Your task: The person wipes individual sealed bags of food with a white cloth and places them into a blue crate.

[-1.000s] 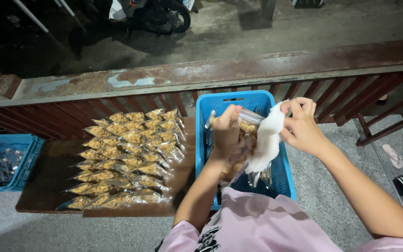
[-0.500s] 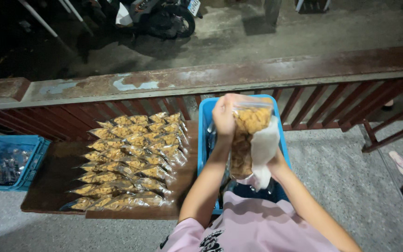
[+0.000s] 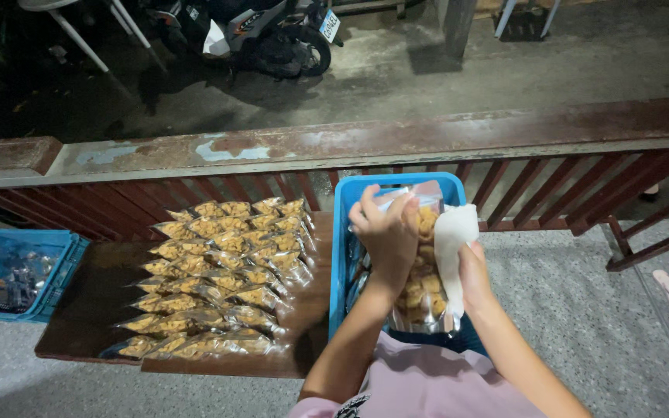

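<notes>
While a small blue basket (image 3: 9, 271) sits far left and sealed snack packets (image 3: 222, 279) line the wooden table (image 3: 79, 317), the left hand (image 3: 387, 232) pinches a clear snack bag (image 3: 420, 271) by its top above a blue crate (image 3: 346, 232); the right hand (image 3: 474, 275) presses white cloth (image 3: 452, 240) against it. Wiping goes best with the bag held taut.

A low dark wooden table (image 3: 87, 310) stands on the grey floor (image 3: 598, 310). Rows of clear snack bags (image 3: 222, 275) cover its middle, running from the far edge to the near edge. A blue crate (image 3: 346, 232) sits at its right end.
</notes>
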